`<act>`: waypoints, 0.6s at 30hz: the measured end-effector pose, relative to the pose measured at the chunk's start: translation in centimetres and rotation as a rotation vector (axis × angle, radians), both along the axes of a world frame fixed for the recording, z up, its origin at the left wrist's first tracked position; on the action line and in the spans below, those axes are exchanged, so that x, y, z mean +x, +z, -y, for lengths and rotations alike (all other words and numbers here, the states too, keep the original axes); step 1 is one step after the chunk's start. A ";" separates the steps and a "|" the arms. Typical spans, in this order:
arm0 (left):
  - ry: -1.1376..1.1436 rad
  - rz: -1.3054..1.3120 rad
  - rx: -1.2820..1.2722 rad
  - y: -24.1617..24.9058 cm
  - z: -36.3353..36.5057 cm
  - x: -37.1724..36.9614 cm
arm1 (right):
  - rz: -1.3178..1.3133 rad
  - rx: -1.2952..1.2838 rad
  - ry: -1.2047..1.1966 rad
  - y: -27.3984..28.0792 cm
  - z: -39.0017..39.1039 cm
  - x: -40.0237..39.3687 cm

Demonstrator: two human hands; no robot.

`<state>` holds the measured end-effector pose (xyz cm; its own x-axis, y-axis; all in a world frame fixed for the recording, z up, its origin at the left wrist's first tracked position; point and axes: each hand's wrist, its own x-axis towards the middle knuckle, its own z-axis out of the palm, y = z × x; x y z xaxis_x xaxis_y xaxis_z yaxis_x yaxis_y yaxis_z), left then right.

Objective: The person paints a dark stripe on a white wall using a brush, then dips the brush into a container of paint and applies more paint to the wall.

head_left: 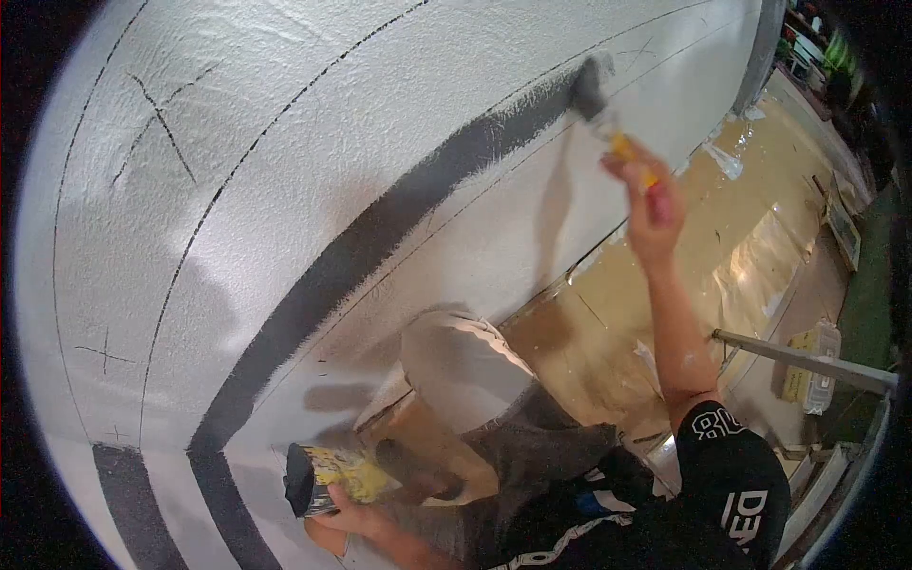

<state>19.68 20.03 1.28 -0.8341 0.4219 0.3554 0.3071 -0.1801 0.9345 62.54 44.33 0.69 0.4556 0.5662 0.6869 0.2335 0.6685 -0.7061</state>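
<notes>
My right hand [649,201] is raised and grips the yellow handle of a paintbrush [597,103]. Its dark bristles press against the white textured wall [313,142] at the upper end of a wide black curved band [380,228]. My left hand [353,521] is low near the bottom edge. It holds a small can [328,477] with a yellow label and a black-stained rim, tilted on its side toward the wall. Thin pencil arcs and cross marks run over the unpainted wall.
My bent knee in light trousers [465,366] is close to the wall. Clear plastic sheeting [760,266] covers the tan floor on the right. A metal rail [807,361] crosses at right, with a plastic container [819,366] behind it.
</notes>
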 end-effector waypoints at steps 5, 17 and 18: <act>0.020 -0.010 -0.040 -0.6 -0.1 -0.4 | 0.194 0.029 0.278 1.5 4.0 -4.4; -0.034 -0.093 -0.005 -1.1 1.0 -1.9 | -0.109 0.042 -0.142 0.6 -0.5 5.4; 0.016 -0.050 -0.004 -1.0 0.8 -1.4 | -0.108 0.042 -0.137 0.4 -0.8 5.0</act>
